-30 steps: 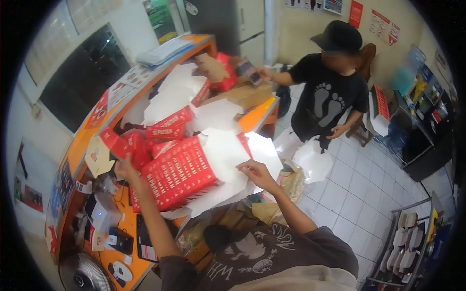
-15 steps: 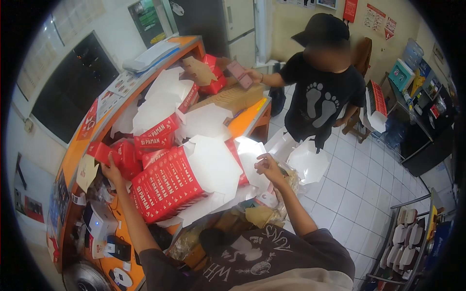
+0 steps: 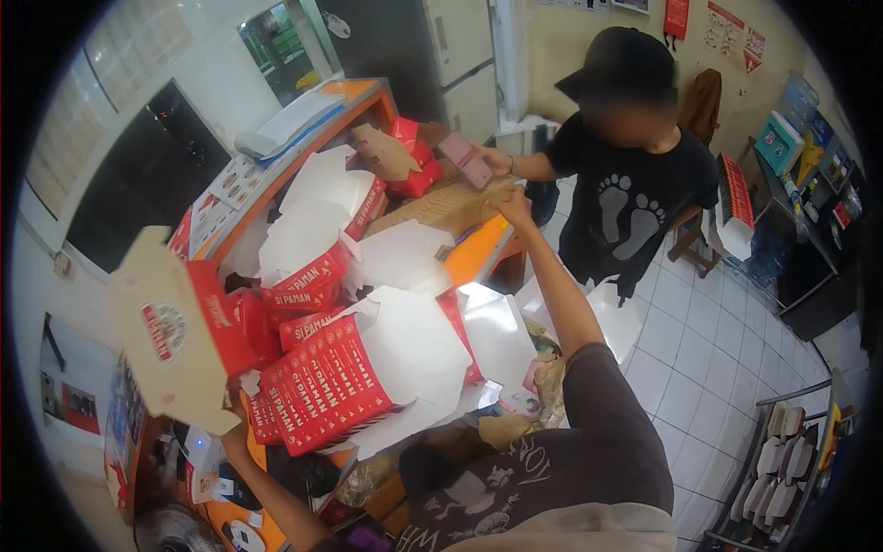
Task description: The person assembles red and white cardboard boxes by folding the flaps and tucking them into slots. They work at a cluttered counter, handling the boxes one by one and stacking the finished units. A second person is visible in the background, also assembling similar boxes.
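My left hand (image 3: 235,425) grips a red and kraft-brown food box (image 3: 213,317), lifted at the left with its brown lid standing open. Its fingers are partly hidden by the box. My right arm stretches far forward, and my right hand (image 3: 511,204) is closed at the edge of a brown corrugated carton (image 3: 432,207); anything in its fingers is too small to make out. Between my arms leans a stack of nested red boxes (image 3: 322,386) with white open flaps. More red boxes (image 3: 308,283) with white insides lie heaped behind it.
Across the orange counter (image 3: 474,258) stands a person (image 3: 625,175) in a black cap and shirt, holding a pink phone (image 3: 466,162). Open white boxes (image 3: 497,331) lie right of the stack. A rack (image 3: 773,460) of folded boxes stands at the lower right, a fan (image 3: 175,524) at the lower left.
My left hand has raised the red and brown box, tilting it up and nearer me. My right hand has moved from above the white flaps forward to the carton.
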`<state>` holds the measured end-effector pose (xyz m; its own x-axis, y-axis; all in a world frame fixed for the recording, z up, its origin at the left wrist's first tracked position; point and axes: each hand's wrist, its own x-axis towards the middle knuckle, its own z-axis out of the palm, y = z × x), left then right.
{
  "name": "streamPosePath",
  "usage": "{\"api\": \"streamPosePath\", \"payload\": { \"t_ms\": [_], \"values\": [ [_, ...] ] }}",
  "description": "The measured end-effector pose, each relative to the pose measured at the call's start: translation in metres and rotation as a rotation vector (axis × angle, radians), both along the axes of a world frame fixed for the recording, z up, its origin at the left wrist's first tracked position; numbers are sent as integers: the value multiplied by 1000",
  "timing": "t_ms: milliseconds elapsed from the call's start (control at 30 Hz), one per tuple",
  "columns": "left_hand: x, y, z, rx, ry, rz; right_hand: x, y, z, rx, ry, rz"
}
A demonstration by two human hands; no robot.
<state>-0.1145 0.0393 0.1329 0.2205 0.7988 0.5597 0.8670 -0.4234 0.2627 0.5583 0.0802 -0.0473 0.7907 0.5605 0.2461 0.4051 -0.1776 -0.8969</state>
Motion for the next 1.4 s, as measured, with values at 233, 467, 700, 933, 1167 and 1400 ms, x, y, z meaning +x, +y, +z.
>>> {"api": "streamPosePath", "payload": {
  "t_ms": [233, 467, 700, 933, 1167, 1400],
  "values": [
    [-8, 38, -21, 114, 260, 19, 1, 54, 12, 383, 950, 229],
    [23, 22, 6, 89, 17, -111, 18, 52, 7, 529, 1180, 353],
    [-12, -37, -17, 20, -310, 1, 25, 23, 15, 444, 1269, 511],
    [-41, -54, -42, -1, -546, 59, 23, 0, -7, 462, 1211, 539],
    [5, -71, -22, 48, -636, -74, -87, -72, -2, 737, 1414, 789],
    [15, -100, -38, 31, -679, -104, -228, -169, 108, 669, 1327, 976]
  ]
}}
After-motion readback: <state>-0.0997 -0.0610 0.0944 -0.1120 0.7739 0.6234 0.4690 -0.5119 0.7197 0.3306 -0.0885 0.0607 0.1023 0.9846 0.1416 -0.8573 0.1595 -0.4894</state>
